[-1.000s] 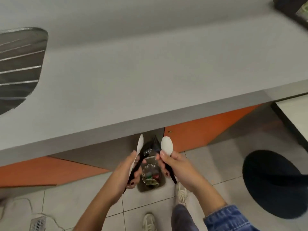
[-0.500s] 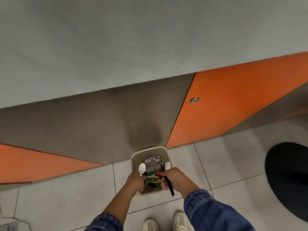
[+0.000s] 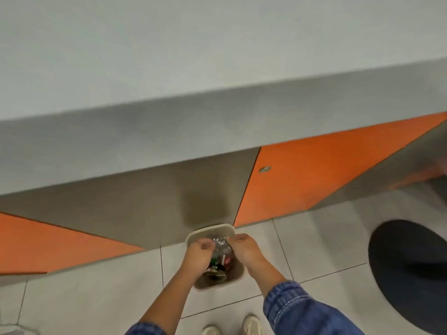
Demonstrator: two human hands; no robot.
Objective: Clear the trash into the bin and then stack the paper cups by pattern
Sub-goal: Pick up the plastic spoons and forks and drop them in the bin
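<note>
A grey counter (image 3: 193,68) spans the far part of the scene, its top bare in the visible portion and its front edge running from lower left to upper right. Below it, the cabinet front shows two orange panels (image 3: 314,180) and grey-brown panels (image 3: 150,209) between and beside them. One round metal fitting (image 3: 264,169) sits on the right orange panel. The floor (image 3: 314,250) is laid with pale grey tiles and dark grout lines. One round black object (image 3: 411,274) lies on the floor at the right, well apart from the person.

One bin (image 3: 238,278), small with a pale rounded-rectangular rim, stands on the floor against the cabinet base. It contains trash (image 3: 221,259): clear plastic plus green, red and dark pieces; the count cannot be determined.

Two hands hover over the bin opening. The left hand (image 3: 199,253) has its fingers (image 3: 205,243) curled inward; whether they hold anything cannot be determined. The right hand (image 3: 244,247) has its fingers loosely bent and pointing toward the far-left, with nothing visible between them. Two blue denim sleeves (image 3: 297,308) cover the forearms, the left one pushed up near the elbow. Two pale shoes (image 3: 251,325) stand on the tiles at the near edge.
</note>
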